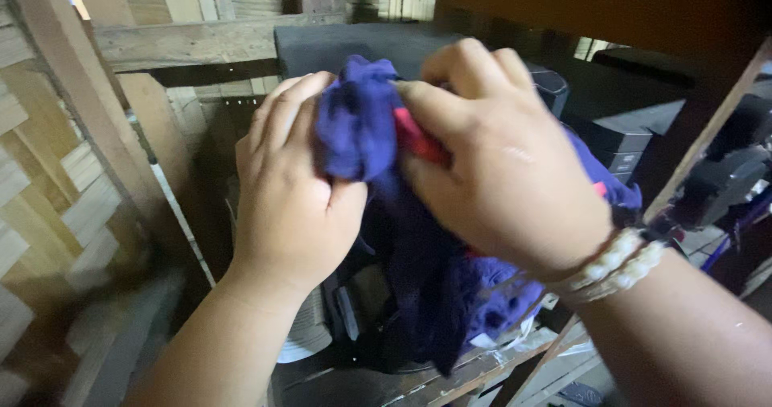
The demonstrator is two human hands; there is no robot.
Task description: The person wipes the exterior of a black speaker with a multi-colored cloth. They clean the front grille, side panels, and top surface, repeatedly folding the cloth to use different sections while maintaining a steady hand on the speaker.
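Both of my hands grip a dark blue cloth [418, 254] with a red patch near its top, held up in front of me. My left hand [289, 190] clutches a bunched fold of it at the upper left. My right hand [503, 162], with a bead bracelet on the wrist, pinches the fabric by the red part. The rest of the cloth hangs down between my forearms.
A woven bamboo wall [48, 190] and wooden beams [189, 41] stand at the left and back. Dark boxes or devices [623, 137] sit on a shelf at the right. Wooden slats [474, 375] and a white round object [310, 335] lie below.
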